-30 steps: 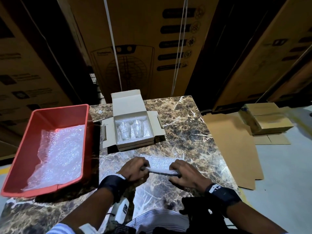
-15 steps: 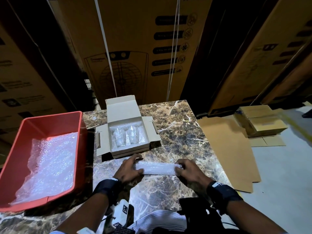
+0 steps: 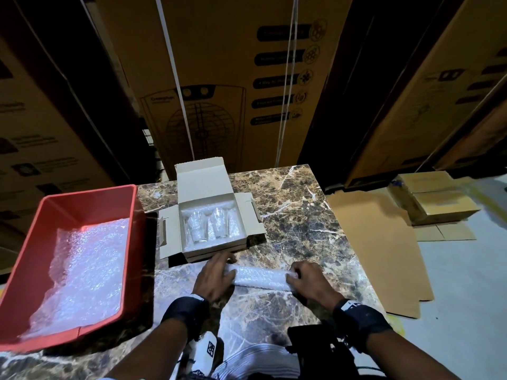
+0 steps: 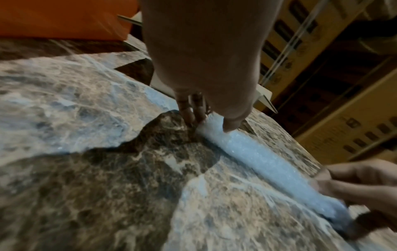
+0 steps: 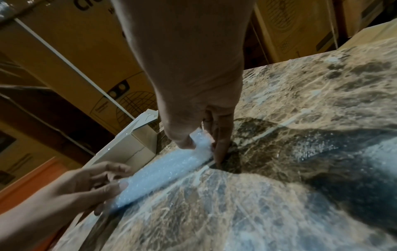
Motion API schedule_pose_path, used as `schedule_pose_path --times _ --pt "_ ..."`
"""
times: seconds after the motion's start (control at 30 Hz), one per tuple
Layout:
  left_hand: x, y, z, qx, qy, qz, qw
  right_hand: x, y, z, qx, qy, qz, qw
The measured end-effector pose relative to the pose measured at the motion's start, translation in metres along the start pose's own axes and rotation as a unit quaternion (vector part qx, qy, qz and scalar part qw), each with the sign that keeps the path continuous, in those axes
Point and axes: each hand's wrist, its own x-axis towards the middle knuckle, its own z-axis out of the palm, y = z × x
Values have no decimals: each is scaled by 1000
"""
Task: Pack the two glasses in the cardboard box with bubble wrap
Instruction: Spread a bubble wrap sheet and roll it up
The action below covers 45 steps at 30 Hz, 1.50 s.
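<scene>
An open cardboard box (image 3: pixel 248 215) stands on the marble table (image 3: pixel 296 215), lid up at the back. Inside it two clear glasses (image 3: pixel 197 226) (image 3: pixel 220 222) lie side by side on bubble wrap. Just in front of the box a folded strip of bubble wrap (image 3: pixel 262 278) (image 4: pixel 264 163) (image 5: pixel 163 171) lies across the table. My left hand (image 3: pixel 216 275) pinches its left end between thumb (image 4: pixel 229 122) and fingers. My right hand (image 3: pixel 304 281) pinches its right end (image 5: pixel 199 144) the same way.
A red plastic bin (image 3: pixel 33 242) with loose bubble wrap sheets (image 3: pixel 85 270) sits at the table's left. Tall printed cartons (image 3: pixel 233 78) stand behind the table. Flat cardboard (image 3: pixel 378 248) and small stacked boxes (image 3: pixel 436 198) lie on the floor to the right.
Both hands have moved the bubble wrap strip away from me, closer to the box's front. It now looks wider and flatter than the thin fold held a second ago.
</scene>
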Motion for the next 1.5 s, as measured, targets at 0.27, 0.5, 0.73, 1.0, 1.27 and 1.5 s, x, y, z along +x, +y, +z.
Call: schedule_pose_path --times 0.27,0.5,0.73,1.0,1.27,1.5 --pt "5 55 -1 219 -32 117 968 -1 -9 5 -108 35 0 994" --pt "-9 45 22 246 -208 193 927 -1 -16 8 -144 54 -36 987" --pt "-18 30 30 266 -214 183 922 -8 -38 25 -175 60 -173 967" --pt "-21 30 38 251 -196 173 932 -29 -51 67 -89 -58 -177 979" --pt "-25 10 39 268 -165 175 933 -30 -30 83 -227 -21 -147 963" --pt "-37 -15 24 258 -132 133 948 -38 -14 83 -230 12 -108 967"
